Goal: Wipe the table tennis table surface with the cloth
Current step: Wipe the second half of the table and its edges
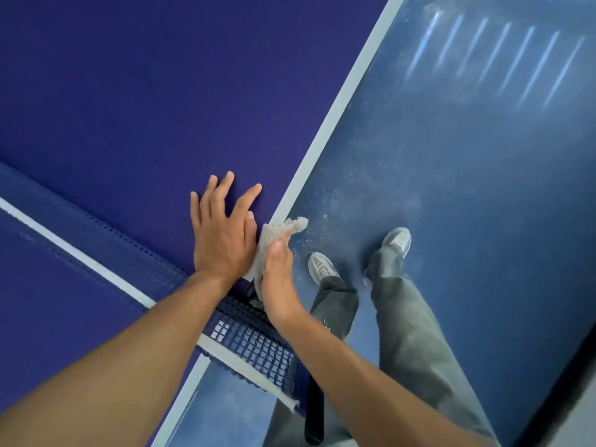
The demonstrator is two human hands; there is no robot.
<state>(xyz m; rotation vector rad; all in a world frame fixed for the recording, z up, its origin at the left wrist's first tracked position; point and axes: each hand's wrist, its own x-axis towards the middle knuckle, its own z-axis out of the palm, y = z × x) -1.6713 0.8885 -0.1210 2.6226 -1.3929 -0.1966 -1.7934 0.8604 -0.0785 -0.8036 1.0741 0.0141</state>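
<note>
At the table tennis table's [129,108] right edge by the net [258,343], the right hand [279,279] presses the cloth [274,230], fingers hidden, grip unclear; the left hand [222,240] lies flat, empty. Best wipe with firm, overlapping strokes.

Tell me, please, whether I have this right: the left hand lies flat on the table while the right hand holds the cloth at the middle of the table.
One detail is wrong: in the head view the right hand holds the cloth at the side edge of the table, beside the net, not at its middle. The left hand does lie flat on the table.
</note>
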